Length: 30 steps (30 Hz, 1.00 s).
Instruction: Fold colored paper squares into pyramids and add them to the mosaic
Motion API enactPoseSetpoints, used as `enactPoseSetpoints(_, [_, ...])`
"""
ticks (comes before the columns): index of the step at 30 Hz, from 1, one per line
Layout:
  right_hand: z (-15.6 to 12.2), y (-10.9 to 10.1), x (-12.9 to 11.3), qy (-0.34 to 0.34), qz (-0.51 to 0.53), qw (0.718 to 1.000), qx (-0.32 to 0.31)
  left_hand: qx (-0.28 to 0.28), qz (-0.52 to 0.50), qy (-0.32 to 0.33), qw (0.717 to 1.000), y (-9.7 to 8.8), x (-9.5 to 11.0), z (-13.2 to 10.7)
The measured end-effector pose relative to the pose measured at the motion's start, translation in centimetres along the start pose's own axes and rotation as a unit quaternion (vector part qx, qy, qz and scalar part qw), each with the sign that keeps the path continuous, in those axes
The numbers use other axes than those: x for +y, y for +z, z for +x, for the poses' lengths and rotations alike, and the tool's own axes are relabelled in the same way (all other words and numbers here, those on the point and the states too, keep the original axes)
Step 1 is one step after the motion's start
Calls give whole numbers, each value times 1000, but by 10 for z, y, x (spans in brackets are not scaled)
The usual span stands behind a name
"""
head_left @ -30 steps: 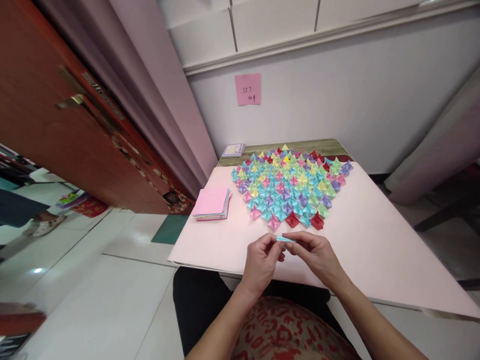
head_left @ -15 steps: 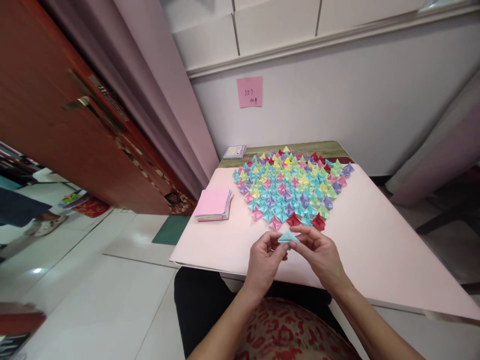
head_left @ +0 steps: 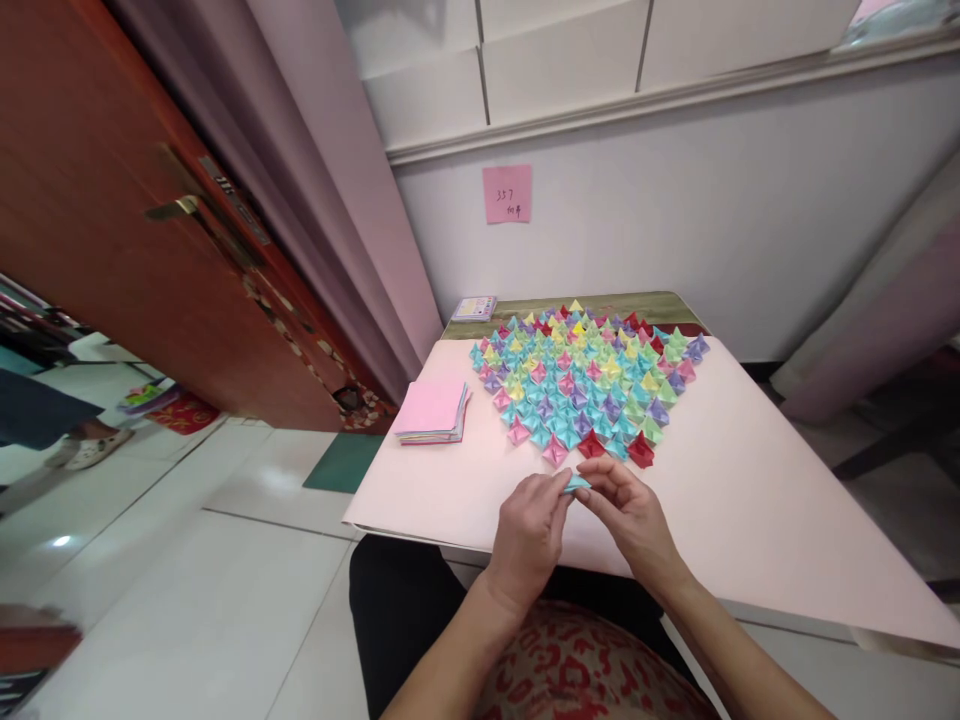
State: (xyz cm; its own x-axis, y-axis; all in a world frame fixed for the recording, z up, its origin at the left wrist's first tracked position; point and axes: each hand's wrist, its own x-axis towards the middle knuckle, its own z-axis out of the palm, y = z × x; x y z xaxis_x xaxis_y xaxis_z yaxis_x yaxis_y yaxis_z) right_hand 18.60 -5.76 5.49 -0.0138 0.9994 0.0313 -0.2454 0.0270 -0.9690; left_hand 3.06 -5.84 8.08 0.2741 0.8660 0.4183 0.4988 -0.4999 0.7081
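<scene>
A small light-blue folded paper (head_left: 576,484) is pinched between my two hands above the table's near edge. My left hand (head_left: 529,530) is closed on its left end, with the knuckles turned up. My right hand (head_left: 628,515) grips the other end between thumb and fingers. Just beyond my fingers, many small folded paper pieces (head_left: 574,385) in blue, green, pink, yellow, purple and red stand in close rows. To the left lies a stack of square paper sheets (head_left: 432,408), pink on top.
The pale pink table covering (head_left: 750,500) reaches far to the right. A small patterned pad (head_left: 475,308) lies at the back left corner. On the wall hangs a pink note (head_left: 508,194). A wooden door (head_left: 150,200) and a person's leg (head_left: 45,415) are at the left.
My left hand has turned so its back faces up, and the blue folded paper has tilted to show less of its face. The view has shifted slightly.
</scene>
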Motion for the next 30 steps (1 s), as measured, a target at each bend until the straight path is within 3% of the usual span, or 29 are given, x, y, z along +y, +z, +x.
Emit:
enactPoseSetpoints(4, [-1,5,9,27,40,999,7,-16,206,78,975,2,-1,-7])
enactPoseSetpoints(8, [-4,5,20,6,-48,998,28,-32,299,61,952,3,-2,-8])
enactPoseSetpoints(11, [-7,6,24,-42,-163,984,53,9,286,42,957,5,-7,-6])
enactPoseSetpoints(14, [-8,10,26,-68,-201,975,64,31,274,60,959,9,-12,-6])
enactPoseSetpoints(21, [-8,13,31,-81,-195,975,72,-27,242,63,968,15,-15,-11])
enactPoseSetpoints(26, [-7,1,26,-118,-308,943,35,-71,190,0,979,12,-16,-10])
enactPoseSetpoints(30, [-4,-10,21,-93,-295,951,3,-84,47,-73,993,8,-17,-6])
